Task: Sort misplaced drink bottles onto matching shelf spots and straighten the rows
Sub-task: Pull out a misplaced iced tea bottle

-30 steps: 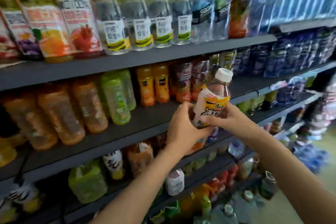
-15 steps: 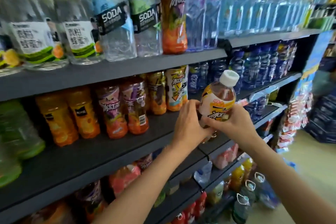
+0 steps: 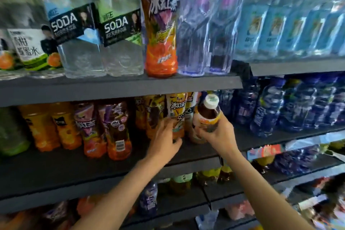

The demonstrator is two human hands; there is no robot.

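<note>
My right hand (image 3: 216, 132) grips a small iced-tea bottle (image 3: 208, 114) with a white cap and a yellow-orange label, holding it upright just above the middle shelf (image 3: 104, 157). The bottle is level with a row of yellow-labelled iced-tea bottles (image 3: 176, 110) standing on that shelf. My left hand (image 3: 164, 141) has left the bottle and reaches onto the shelf, fingers against the base of a yellow iced-tea bottle in that row; whether it grips it is unclear through blur. One tall orange iced-tea bottle (image 3: 160, 24) stands on the top shelf among water bottles.
Soda water bottles (image 3: 74, 30) and clear water bottles (image 3: 203, 24) fill the top shelf. Orange juice bottles (image 3: 48, 127) and purple-labelled tea bottles (image 3: 104, 127) stand left on the middle shelf, dark blue bottles (image 3: 280, 106) right. Lower shelves (image 3: 186, 205) hold mixed drinks.
My left hand let go of the small bottle and moved to the yellow iced-tea row. My right hand carried the bottle closer to the middle shelf. The view moved nearer the shelves.
</note>
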